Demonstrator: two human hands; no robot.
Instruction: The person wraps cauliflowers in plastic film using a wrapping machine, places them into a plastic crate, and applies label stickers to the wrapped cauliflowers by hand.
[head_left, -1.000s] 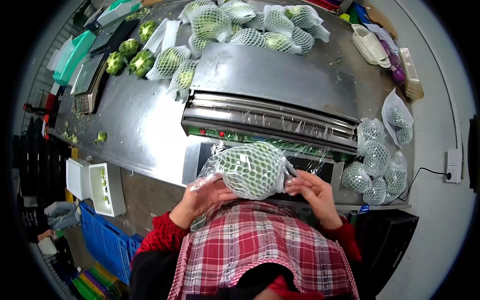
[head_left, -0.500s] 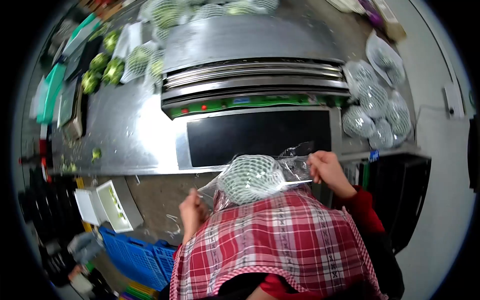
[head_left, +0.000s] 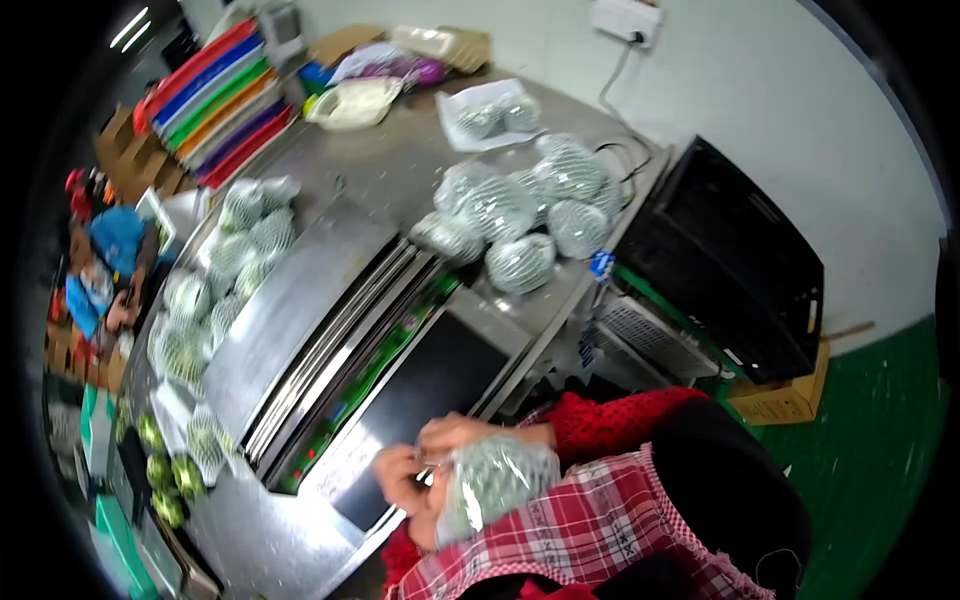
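A round vegetable in a white foam net (head_left: 503, 480) lies against my apron, covered in clear plastic film. Both my hands are at its left end, close together. My left hand (head_left: 405, 490) has its fingers bent around the gathered film. From the far side my right hand (head_left: 462, 432) reaches across the bundle, its fingers closed at the same gathered spot. The fingertips are slightly blurred, and the film between them hardly shows. Just beyond my hands is the black plate (head_left: 430, 375) of the wrapping machine (head_left: 310, 310).
Several film-wrapped netted vegetables (head_left: 498, 208) are piled at the table's right end. More netted ones (head_left: 185, 345) lie behind the machine. Bare green vegetables (head_left: 187, 476) sit at the left. A black monitor (head_left: 735, 260) stands to the right; coloured trays (head_left: 215, 105) are stacked at the back.
My hands were apart, stretching the film on either side of the vegetable; now they are together at its left end. My view has turned to the right.
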